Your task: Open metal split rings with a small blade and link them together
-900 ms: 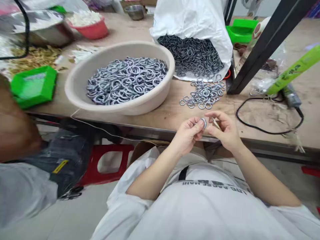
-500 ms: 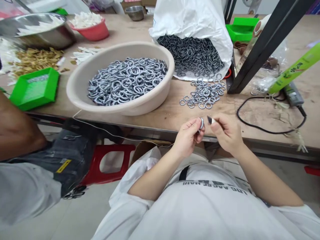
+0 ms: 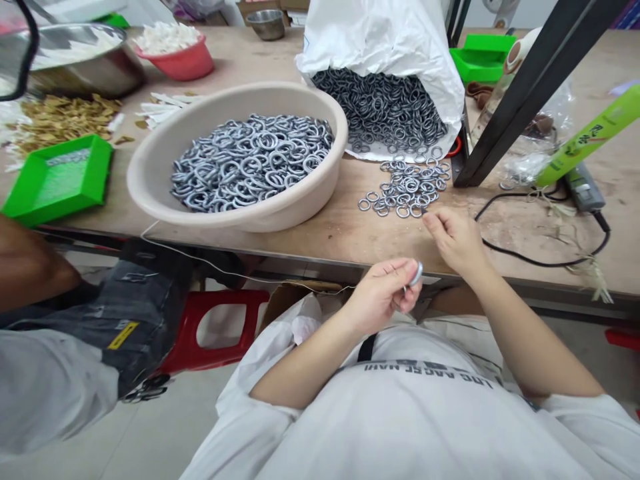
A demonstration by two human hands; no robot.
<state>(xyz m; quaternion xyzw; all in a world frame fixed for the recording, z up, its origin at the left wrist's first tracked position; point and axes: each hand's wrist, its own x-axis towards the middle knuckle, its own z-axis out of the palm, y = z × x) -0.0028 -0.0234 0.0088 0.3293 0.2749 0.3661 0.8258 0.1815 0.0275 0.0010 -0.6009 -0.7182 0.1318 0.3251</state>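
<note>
My left hand pinches a grey ring in front of the table edge, its fingers closed around it. Farther forward, my right hand is closed over the tabletop, at the near edge of a loose pile of grey rings. A small dark tip shows at its fingertips, too small to identify. Behind the pile, a white sack lies open with many darker rings inside. Left of the pile, a large beige basin holds a heap of grey rings.
A black metal post rises right of the sack. Beyond it are a black cable and a green tube. A green tray, a steel bowl and a pink bowl stand left. A person sits at the left.
My left hand has moved back toward my body and slightly right with the ring. My right hand has moved forward to the loose rings; the dark tip it holds is now less visible.
</note>
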